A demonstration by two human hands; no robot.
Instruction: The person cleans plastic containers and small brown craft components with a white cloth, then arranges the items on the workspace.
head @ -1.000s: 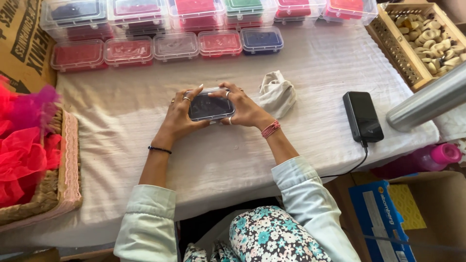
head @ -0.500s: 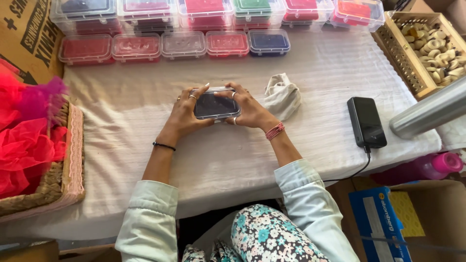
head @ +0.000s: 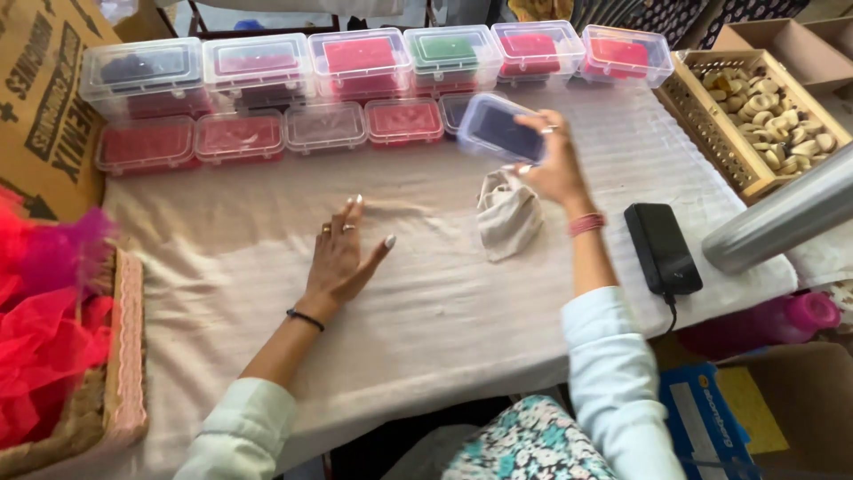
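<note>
- At the far left we see a woven basket holding bright red and pink netting, with a cardboard box behind it.
- Our left hand rests flat on the cloth-covered tabletop, palm down; its grip is wide, fingers spread, holding nothing.
- Along the back edge runs a row of clear lidded boxes with red, green and dark contents, and flatter ones in front.
- Our right hand is raised above the tabletop; its grip is closed around a small clear box with dark blue contents, fingers along the far edge and the thumb beneath, tilted.
- Just below that hand lies a small cream cloth pouch; we cannot tell whether the hand touches it.
- Further right, a black power bank with a cable lies on the tabletop.
- At the far right stands a wooden tray of pale rings, and a metal tube crosses the corner.
</note>
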